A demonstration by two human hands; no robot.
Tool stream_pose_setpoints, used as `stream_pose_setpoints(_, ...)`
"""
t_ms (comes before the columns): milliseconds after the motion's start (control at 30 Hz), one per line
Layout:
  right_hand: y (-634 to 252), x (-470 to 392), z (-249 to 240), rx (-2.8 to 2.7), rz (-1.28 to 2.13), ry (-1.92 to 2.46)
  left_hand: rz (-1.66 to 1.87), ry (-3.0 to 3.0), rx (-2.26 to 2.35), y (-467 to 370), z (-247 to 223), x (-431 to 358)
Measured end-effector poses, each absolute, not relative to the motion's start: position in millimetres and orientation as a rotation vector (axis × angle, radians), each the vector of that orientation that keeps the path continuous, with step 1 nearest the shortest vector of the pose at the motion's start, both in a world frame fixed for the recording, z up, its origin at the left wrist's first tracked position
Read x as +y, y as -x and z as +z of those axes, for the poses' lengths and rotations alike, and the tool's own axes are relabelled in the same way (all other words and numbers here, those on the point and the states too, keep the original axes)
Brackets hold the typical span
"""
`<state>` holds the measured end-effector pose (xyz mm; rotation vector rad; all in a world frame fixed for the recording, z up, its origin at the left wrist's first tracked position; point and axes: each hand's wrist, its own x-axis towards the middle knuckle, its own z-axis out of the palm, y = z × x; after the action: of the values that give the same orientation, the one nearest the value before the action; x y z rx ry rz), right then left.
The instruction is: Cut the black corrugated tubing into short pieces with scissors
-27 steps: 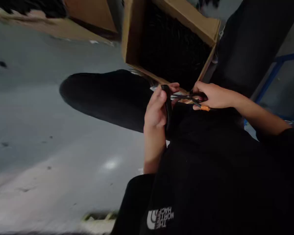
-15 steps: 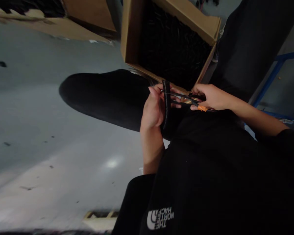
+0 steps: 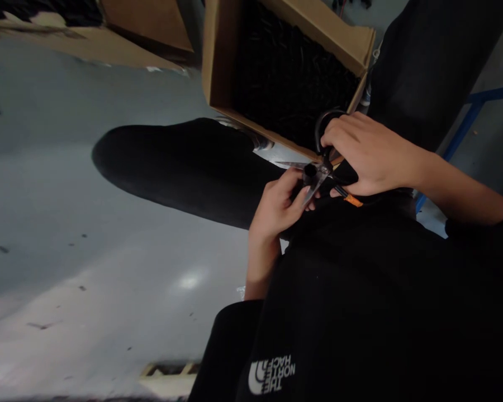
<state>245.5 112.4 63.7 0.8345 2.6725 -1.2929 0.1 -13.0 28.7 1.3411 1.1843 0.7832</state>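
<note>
My left hand [image 3: 279, 205] pinches a short black corrugated tube [image 3: 309, 172], whose round open end faces up toward me. In my right hand [image 3: 366, 153] are black-handled scissors [image 3: 325, 167], their handles spread wide. The two blades stand apart, one on each side of the tube near the pivot. An orange wrap [image 3: 354, 200] sits on a dark strip by the lower handle, under my right fingers. Most of the tube's length is hidden by my left fingers and the blades.
Just beyond my hands stands a cardboard box [image 3: 220, 106] full of small black pieces. Another cardboard box [image 3: 146, 28] is at the upper left. Dark scraps lie on the grey floor [image 3: 109, 240]. A blue metal frame [image 3: 465, 123] rises at the right.
The scissors have opened wide, and their blades now straddle the tube. My left hand has turned the tube so its open end shows. My right hand has spread the handles.
</note>
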Motion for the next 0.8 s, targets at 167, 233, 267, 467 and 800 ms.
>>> stream_pose_setpoints(167,-241.4,110.4,72.3,2.579,-1.191,-0.990,0.771,-1.499,1.419,6.0,40.3,-19.9)
stream_pose_setpoints(233,-241.1,108.8,73.9,2.559,-1.173,-1.038,0.761,-1.524,1.458,8.7,39.3,-21.6)
stream_pose_setpoints(267,-241.0,108.1,74.5,2.547,-1.173,-1.058,0.738,-1.532,1.480,9.9,38.3,-22.0)
stream_pose_setpoints(467,-244.7,104.0,71.4,2.491,-1.169,-1.196,0.503,-1.620,1.632,13.9,34.3,-18.3)
stream_pose_setpoints(800,-235.7,73.0,19.3,2.153,-1.704,-1.469,0.768,-1.178,1.782,-8.0,-2.9,-14.9)
